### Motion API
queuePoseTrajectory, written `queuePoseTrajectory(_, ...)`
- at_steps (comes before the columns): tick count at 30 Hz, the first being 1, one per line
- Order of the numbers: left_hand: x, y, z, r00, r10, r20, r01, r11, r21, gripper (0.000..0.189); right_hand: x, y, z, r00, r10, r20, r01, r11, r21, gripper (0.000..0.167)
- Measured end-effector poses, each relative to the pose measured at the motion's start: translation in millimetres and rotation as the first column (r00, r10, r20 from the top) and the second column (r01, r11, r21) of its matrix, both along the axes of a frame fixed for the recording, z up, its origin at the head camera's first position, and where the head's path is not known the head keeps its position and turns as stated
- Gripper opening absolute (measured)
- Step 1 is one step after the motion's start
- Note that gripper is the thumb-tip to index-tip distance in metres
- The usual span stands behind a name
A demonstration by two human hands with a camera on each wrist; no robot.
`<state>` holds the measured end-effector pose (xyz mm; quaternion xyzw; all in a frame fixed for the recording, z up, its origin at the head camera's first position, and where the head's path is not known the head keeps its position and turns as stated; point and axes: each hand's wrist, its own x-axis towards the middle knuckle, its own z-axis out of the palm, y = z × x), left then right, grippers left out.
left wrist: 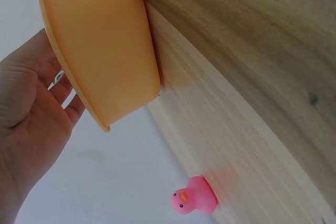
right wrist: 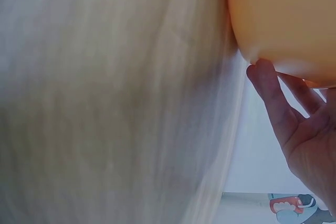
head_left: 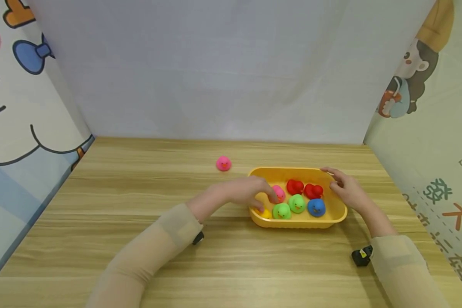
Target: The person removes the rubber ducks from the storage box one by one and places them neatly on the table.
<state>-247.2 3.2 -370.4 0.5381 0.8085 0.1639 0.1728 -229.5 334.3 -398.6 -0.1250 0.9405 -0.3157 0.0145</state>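
A yellow plastic basin [head_left: 298,223] stands right of centre on the table. My left hand [head_left: 248,191] reaches over its left end, thumb and fingers spread apart; the thumb is at a yellow toy duck [head_left: 266,214] and a fingertip is by a pink duck [head_left: 279,193]. In the left wrist view the basin wall hides the fingertips. My right hand [head_left: 346,188] grips the basin's right end, its fingers [right wrist: 270,85] against the outer wall. Also inside are green ducks [head_left: 297,203], red ducks [head_left: 294,187] and a blue duck [head_left: 316,207].
Another pink duck [head_left: 223,163] sits on the wooden table [head_left: 138,184], behind and left of the basin. A pale cloth [head_left: 223,68] hangs along the back edge, and printed panels stand at both sides. Small black devices [head_left: 361,256] are at the wrists.
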Motion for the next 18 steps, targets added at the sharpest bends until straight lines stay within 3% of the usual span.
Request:
queuePoseTrajectory(12,-1.0,7.9,-3.1,0.997,-0.011,0.077,0.015,0.998,-0.054,0.018,0.1,-1.1,0.6,1.000,0.003,0.008,-0.003,1.000,-0.014,0.047)
queuePoseTrajectory(18,-2.7,9.7,-7.0,0.997,-0.007,0.076,0.012,0.998,-0.059,0.018,-0.2,-1.2,-0.8,1.000,0.000,0.005,0.000,1.000,-0.010,0.047)
